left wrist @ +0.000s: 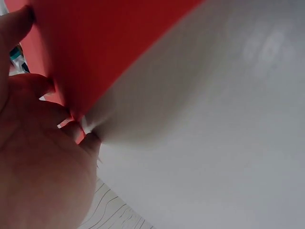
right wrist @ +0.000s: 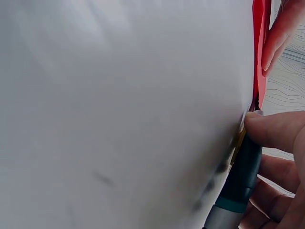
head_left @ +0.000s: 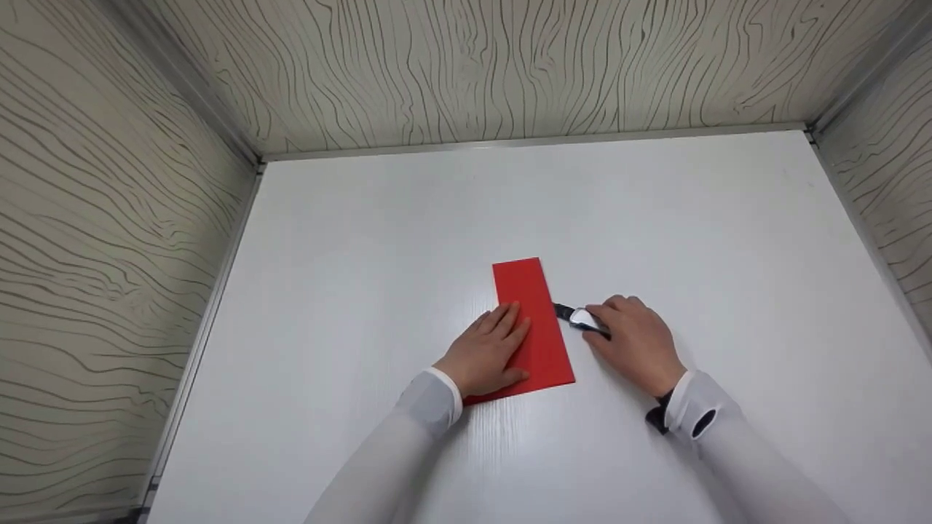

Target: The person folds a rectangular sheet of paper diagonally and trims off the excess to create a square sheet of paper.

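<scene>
A folded sheet of red paper (head_left: 542,335) lies lengthwise on the white table, in the middle of the head view. My left hand (head_left: 489,348) rests on its left part, fingers spread and fairly straight, pressing it down. At the right long edge, my right hand (head_left: 637,343) grips what looks like a utility knife (head_left: 585,320), with a dark front end and a pale body. In the right wrist view the knife (right wrist: 240,176) shows a dark green handle with a teal band. Its tip meets the edge of the layered red paper (right wrist: 259,57); the blade itself is hard to make out.
The white table (head_left: 364,233) carries the work, bordered by a metal rail (head_left: 473,145) at the back. Wood-grain patterned panels (head_left: 495,73) rise behind it and at both sides. A dark band (head_left: 657,418) sits at the right wrist, by the white sleeve.
</scene>
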`<state>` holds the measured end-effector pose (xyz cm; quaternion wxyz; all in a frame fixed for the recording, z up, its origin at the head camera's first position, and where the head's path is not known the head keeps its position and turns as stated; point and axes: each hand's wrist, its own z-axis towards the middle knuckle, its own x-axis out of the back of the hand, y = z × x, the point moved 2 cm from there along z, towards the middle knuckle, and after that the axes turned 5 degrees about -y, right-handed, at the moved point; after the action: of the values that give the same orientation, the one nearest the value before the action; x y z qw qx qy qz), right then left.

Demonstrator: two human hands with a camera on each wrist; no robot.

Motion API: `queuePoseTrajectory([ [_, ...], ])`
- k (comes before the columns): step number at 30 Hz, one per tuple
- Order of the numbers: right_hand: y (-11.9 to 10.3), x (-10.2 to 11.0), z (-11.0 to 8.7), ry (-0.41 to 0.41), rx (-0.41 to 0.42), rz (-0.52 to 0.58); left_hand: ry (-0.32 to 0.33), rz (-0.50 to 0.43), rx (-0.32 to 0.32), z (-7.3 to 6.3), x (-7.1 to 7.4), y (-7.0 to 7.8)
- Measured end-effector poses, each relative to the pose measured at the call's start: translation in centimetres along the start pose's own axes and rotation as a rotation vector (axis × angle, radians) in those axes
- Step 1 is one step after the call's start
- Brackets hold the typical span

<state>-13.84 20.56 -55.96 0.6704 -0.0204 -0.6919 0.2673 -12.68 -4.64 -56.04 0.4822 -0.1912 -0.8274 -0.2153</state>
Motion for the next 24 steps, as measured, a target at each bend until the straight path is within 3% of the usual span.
queuePoseTrajectory([
  [14, 0.4, 0.2, -0.1, 0.015, 0.002, 0.017, 0.001, 0.012, 0.0, -0.1, 0.2, 0.1],
  [24, 2.3, 0.9, -0.4, 0.062, -0.068, 0.035, -0.003, 0.012, -0.011, -0.1, 0.2, 0.1],
])
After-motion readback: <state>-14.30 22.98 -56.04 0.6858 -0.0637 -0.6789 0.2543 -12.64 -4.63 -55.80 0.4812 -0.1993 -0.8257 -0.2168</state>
